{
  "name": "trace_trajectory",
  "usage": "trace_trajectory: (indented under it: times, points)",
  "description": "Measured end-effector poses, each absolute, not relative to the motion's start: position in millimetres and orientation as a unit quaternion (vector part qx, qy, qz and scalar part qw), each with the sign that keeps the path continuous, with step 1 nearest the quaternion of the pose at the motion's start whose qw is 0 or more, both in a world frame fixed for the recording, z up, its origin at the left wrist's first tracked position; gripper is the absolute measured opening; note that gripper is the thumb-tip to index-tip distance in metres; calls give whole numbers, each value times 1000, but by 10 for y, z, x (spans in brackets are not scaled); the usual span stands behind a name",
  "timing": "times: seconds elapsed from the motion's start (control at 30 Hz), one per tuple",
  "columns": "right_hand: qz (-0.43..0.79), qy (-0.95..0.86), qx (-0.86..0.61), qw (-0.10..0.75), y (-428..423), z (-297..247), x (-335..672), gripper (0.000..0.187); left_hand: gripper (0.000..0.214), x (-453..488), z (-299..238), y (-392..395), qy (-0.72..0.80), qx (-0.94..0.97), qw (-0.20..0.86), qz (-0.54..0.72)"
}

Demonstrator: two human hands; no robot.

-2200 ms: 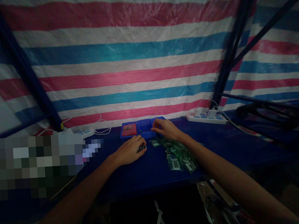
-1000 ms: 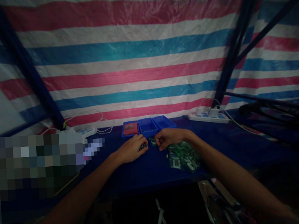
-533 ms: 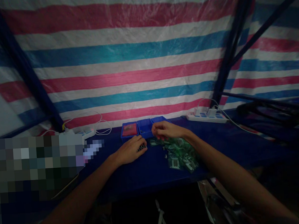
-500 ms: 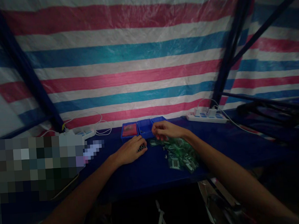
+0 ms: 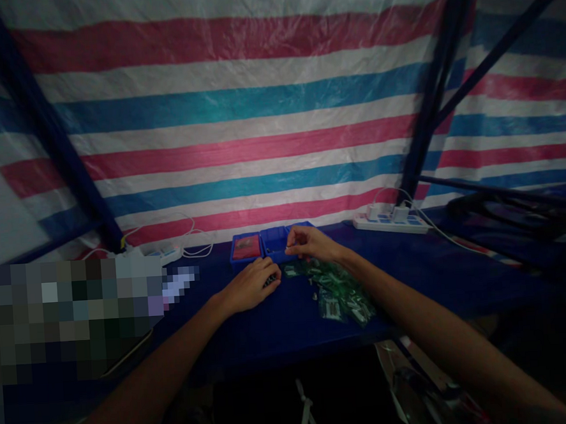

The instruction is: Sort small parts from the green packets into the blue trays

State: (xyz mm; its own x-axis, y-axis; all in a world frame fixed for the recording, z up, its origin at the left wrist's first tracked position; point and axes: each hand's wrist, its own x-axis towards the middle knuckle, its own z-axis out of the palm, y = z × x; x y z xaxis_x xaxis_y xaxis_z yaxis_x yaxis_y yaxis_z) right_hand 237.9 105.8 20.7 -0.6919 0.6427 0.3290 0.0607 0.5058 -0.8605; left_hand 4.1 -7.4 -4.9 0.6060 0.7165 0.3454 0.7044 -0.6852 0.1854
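Note:
My left hand (image 5: 255, 283) rests on the blue table in front of the bins, its fingers curled over several small dark, shiny pieces (image 5: 270, 280). My right hand (image 5: 308, 242) hovers at the front of the middle blue bin (image 5: 274, 238), thumb and forefinger pinched together; what lies between them is too small to make out. Left of that bin stands another blue bin (image 5: 238, 261) with red packets (image 5: 246, 247) in it. Under and beside my right forearm lies a heap of green-tinted clear bags (image 5: 338, 285) with small metal parts inside. A small loose metal piece (image 5: 315, 296) is beside the bags.
A third blue bin (image 5: 303, 225) is partly behind my right hand. Power strips with white cables stand at the back right (image 5: 392, 222) and back left (image 5: 170, 255). Blue frame posts (image 5: 416, 127) rise before a striped tarp (image 5: 251, 156). A blurred-out area covers the left.
My right hand has shifted slightly left and up, its fingertips now pinched over the middle bin. The left hand stays almost in place over the small pieces.

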Motion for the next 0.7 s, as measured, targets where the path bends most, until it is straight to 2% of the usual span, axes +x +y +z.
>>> trace_trajectory:
  times: [0.43, 0.7]
  points:
    - [470, -800, -210, 309, 1004, 247, 2391, 36, 14, 2, -69, -73, 399, 895, 18, 196]
    - [516, -746, -227, 355, 1018, 244, 2376, 41, 13, 0, -55, -78, 400, 895, 19, 196]
